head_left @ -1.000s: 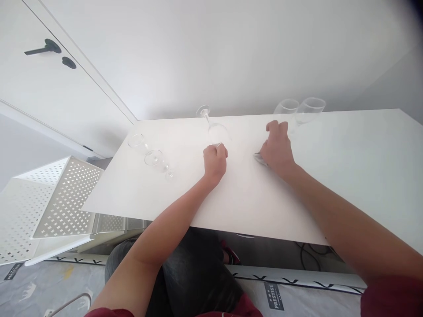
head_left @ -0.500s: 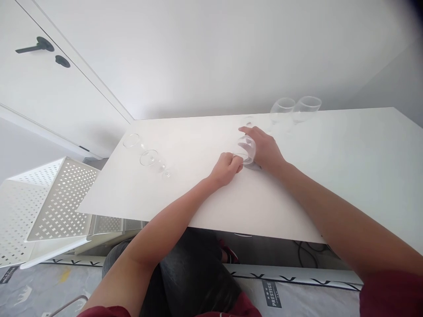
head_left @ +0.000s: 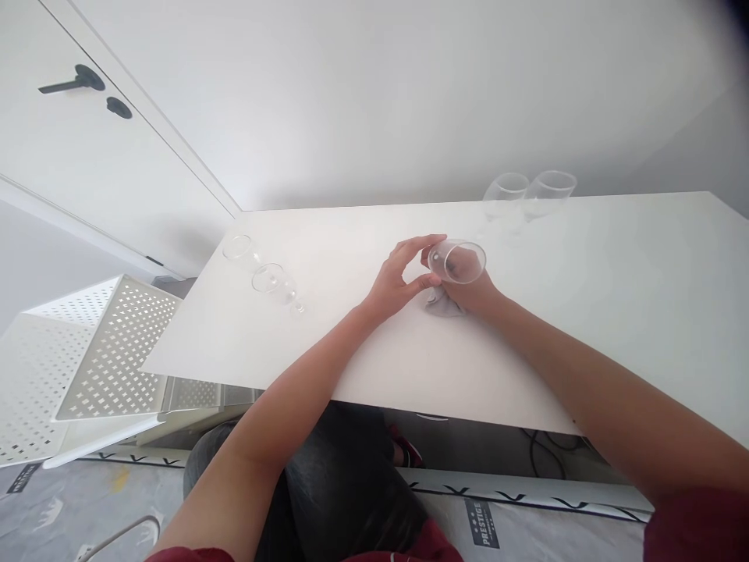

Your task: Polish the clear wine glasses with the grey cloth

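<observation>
A clear wine glass (head_left: 457,261) is tilted between my hands above the white table, its open rim facing me. My left hand (head_left: 401,275) curves around the glass's left side, its thumb and fingertips on the bowl. Behind and below the bowl is my right hand (head_left: 475,287), closed, with its fingers partly seen through the glass. A crumpled grey cloth (head_left: 445,303) sticks out beneath the right hand, which appears to grip it. The stem and foot of the glass are hidden.
Two wine glasses (head_left: 550,195) stand at the table's back edge on the right. Two more stemmed glasses (head_left: 270,279) stand at the left. A white perforated rack (head_left: 111,351) is beside the white table (head_left: 328,242). A dark cable (head_left: 541,453) lies below.
My left hand has let go of its pinch on the rim and opened around the bowl. The glass has turned and shifted right, rim now towards me. My right hand has moved behind it.
</observation>
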The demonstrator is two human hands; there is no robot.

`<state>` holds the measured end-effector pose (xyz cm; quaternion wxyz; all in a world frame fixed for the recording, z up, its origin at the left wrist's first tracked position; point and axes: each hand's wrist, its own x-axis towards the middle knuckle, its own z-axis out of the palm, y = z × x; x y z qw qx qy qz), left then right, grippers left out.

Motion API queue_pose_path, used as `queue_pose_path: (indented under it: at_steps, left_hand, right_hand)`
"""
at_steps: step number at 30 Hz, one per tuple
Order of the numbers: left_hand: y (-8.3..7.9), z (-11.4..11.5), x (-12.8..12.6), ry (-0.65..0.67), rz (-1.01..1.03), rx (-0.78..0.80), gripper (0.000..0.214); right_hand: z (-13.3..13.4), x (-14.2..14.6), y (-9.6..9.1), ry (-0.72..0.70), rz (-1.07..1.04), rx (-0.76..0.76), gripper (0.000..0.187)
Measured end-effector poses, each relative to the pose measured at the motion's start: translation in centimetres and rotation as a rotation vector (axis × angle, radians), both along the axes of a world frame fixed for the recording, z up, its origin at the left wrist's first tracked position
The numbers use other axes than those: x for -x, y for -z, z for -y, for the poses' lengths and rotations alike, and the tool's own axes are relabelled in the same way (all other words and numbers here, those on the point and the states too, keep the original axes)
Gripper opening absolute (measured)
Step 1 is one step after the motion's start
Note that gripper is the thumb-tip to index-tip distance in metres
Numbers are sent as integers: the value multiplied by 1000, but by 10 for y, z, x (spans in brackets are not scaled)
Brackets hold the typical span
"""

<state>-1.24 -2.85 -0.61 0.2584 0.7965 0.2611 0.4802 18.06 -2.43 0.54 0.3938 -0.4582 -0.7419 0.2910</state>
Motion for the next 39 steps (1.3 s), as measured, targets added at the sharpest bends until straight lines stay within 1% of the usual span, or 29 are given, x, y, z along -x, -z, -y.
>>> queue_pose_path:
  at_steps: [2,3,5,6,7,9,10,11,12,13,15,16,17,18,19,21,24,27,28,29,30,32,36,39]
  left_hand:
    - [3,3,-4,46,-2,-17,80]
    - [5,4,-6,47,-12,-31,81]
    - [7,6,-9,-6,-21,-46,78]
    - [7,5,-8,-61,-6,-48,76]
    - [7,3,-6,-133,26,-51,76]
    - [6,-5,3,-312,114,-56,79]
    - [5,-9,9,-399,138,-58,81]
    - [4,-14,15,-474,150,-62,82]
    - [4,-18,21,-536,155,-75,81]
    - [4,-22,26,-590,149,-86,81]
    - [4,-26,32,-675,131,-97,77]
    - [4,-27,33,-702,116,-92,75]
    - [5,-27,32,-717,98,-83,73]
    - [6,-27,31,-722,76,-72,72]
    - [7,-27,30,-721,52,-63,71]
    - [10,-26,28,-719,4,-56,70]
    - [12,-28,27,-712,-69,-65,68]
    - [14,-29,26,-615,-171,-65,67]
    - [14,-28,24,-567,-210,-61,68]
    - [14,-27,23,-524,-245,-57,69]
    - [14,-26,21,-494,-273,-50,70]
    - [14,-22,17,-481,-303,-33,71]
    - [14,-21,18,-523,-312,-8,65]
    - [14,-23,22,-519,-298,-55,60]
  right_hand:
    - [0,2,5,-12,-23,61,22]
    - [0,4,7,-21,-35,93,23]
    - [1,5,11,-55,-64,110,23]
    - [2,5,12,-79,-82,94,25]
    - [2,2,11,-97,-104,60,31]
    - [1,-7,5,-123,-134,-29,45]
    - [0,-14,1,-151,-129,-70,43]
    - [-2,-22,-4,-205,-102,-98,35]
    - [-5,-29,-9,-305,-58,-112,25]
    - [-7,-35,-13,-441,-1,-98,19]
    - [-12,-43,-18,-731,148,-14,20]
    - [-13,-44,-17,-826,226,13,25]
    - [-13,-43,-15,-867,293,17,30]
    - [-13,-40,-11,-852,342,-5,35]
    - [-13,-37,-7,-790,366,-42,38]
    - [-13,-32,2,-595,361,-106,42]
    - [-14,-26,10,-309,317,-170,33]
    - [-16,-23,10,50,174,-296,22]
    - [-17,-21,9,154,114,-343,21]
    - [-17,-20,8,223,62,-379,20]
    - [-16,-18,8,248,25,-398,20]
    - [-14,-16,7,209,-17,-389,18]
    - [-7,-10,7,27,-60,-277,17]
    - [-1,-6,5,-110,-44,-187,22]
